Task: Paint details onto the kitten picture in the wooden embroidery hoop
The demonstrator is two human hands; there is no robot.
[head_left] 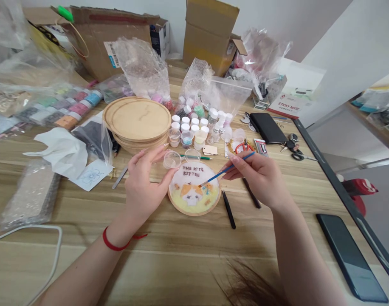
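Note:
My right hand [255, 180] is shut on a thin blue paintbrush [228, 170], and its tip touches a round wooden-framed cat picture [194, 213] lettered "THE KITE KITTEN". My left hand [146, 185] holds a small clear plastic cup [172, 160] between its fingertips, just above the picture's upper left rim. The inside of the cup shows no clear contents. A green-handled brush [197, 157] lies just behind the picture, partly hidden by the cup.
Two black tweezers [229, 209] lie right of the picture, and metal tweezers [119, 177] lie left of my left hand. Behind stand stacked round wooden boards [137, 120] and several small white-lidded pots [184, 126]. A phone [351, 257] lies at the right.

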